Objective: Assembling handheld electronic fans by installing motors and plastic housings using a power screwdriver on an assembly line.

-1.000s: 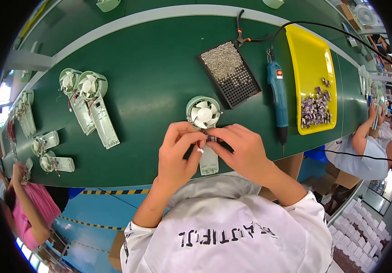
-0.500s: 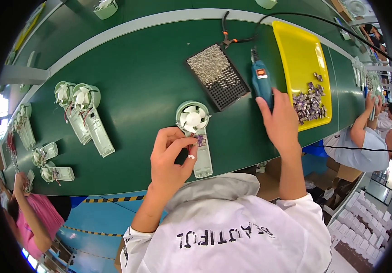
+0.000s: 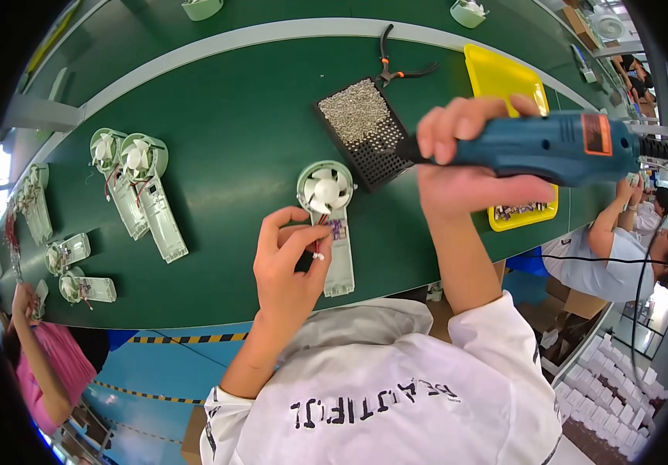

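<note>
In front of me lies a pale green handheld fan housing (image 3: 339,267) with a white fan (image 3: 325,191) in its round head. A small purple circuit board (image 3: 337,229) sits in the handle part. My left hand (image 3: 287,260) is closed at the board's left edge, its fingertips pinching thin red and black wires (image 3: 320,239) that end in a white plug. My right hand (image 3: 462,147) is wrapped round a blue electric screwdriver (image 3: 535,145), held level above the table. Its dark tip points left, over the right edge of a black perforated tray (image 3: 380,172) filled with small screws (image 3: 356,112).
Behind the screwdriver stands a yellow tray (image 3: 497,70) with small metallic parts (image 3: 516,211). Orange-and-black pliers (image 3: 387,75) lie beyond the screw tray. Several fan housings (image 3: 148,194) lie to the left. A co-worker in pink (image 3: 59,372) is at left; others sit at right.
My right hand has lifted the screwdriver off the table and swung it level, tip toward the screw tray. The cord now hangs at the right. My left hand stays at the fan housing.
</note>
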`<state>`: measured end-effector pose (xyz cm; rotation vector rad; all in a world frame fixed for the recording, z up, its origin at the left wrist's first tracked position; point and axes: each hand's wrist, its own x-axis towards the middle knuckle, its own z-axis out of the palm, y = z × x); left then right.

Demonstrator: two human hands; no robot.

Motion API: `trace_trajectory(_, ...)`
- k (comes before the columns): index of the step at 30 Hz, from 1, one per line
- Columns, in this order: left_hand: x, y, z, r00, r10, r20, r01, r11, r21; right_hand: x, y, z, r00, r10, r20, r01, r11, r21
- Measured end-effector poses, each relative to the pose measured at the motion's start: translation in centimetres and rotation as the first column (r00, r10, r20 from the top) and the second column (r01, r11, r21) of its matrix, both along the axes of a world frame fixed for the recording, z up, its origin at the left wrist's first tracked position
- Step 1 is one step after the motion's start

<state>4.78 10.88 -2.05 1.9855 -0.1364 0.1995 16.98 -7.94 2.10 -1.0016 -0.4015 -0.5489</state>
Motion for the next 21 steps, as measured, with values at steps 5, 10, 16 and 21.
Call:
trace_trajectory(5,1.4,-0.4,-0.4,0.998,0.062,0.02,-0.061,0.998,-0.021,0.6,1.9,-1.2,0.994,-0.07,-0.087,0.048,0.971,-0.236)
trace_trajectory(10,1.5,-0.5,-0.4,0.997,0.067,0.027,-0.066,0.997,-0.028,0.8,2.2,-1.5,0.985,-0.123,-0.124,0.09,0.967,-0.238)
trace_trajectory(16,1.6,-0.5,-0.7,0.998,0.065,0.006,-0.065,0.996,-0.055,0.9,1.9,-1.7,0.988,-0.086,-0.126,0.057,0.974,-0.219)
trace_trajectory(21,1.6,-0.5,-0.7,0.998,0.069,0.014,-0.068,0.995,-0.075,0.7,2.2,-1.7,0.994,-0.004,-0.11,-0.034,0.941,-0.338)
